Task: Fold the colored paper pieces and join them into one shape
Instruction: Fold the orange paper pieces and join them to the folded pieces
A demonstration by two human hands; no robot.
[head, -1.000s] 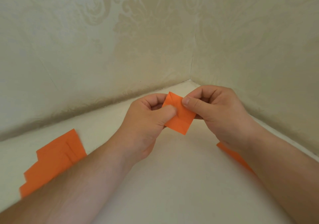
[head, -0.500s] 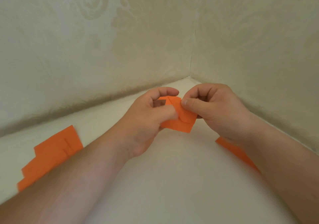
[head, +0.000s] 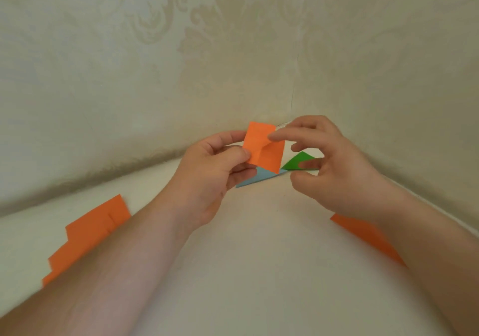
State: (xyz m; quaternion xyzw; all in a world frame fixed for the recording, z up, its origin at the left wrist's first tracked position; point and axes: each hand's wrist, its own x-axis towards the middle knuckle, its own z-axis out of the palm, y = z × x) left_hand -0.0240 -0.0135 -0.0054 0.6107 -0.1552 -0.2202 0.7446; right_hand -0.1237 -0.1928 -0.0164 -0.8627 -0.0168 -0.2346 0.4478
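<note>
A small orange paper piece (head: 262, 151), creased down its middle, is held upright above the table near the wall corner. My left hand (head: 207, 177) pinches its lower left edge between thumb and fingers. My right hand (head: 337, 175) is beside it, the index fingertip touching the paper's right half and the other fingers loosely spread. Behind and below the orange piece, a green folded piece (head: 298, 160) and a light blue folded piece (head: 255, 178) lie on the table, tips close together.
A stack of orange paper squares (head: 88, 234) lies at the left of the cream table (head: 259, 271). Another orange sheet (head: 368, 237) shows under my right forearm. Patterned walls meet in a corner just behind my hands.
The orange piece has opened from a small folded shape into a taller rectangle and rose. My right hand let go of its pinch and spread. The green and blue pieces came into view.
</note>
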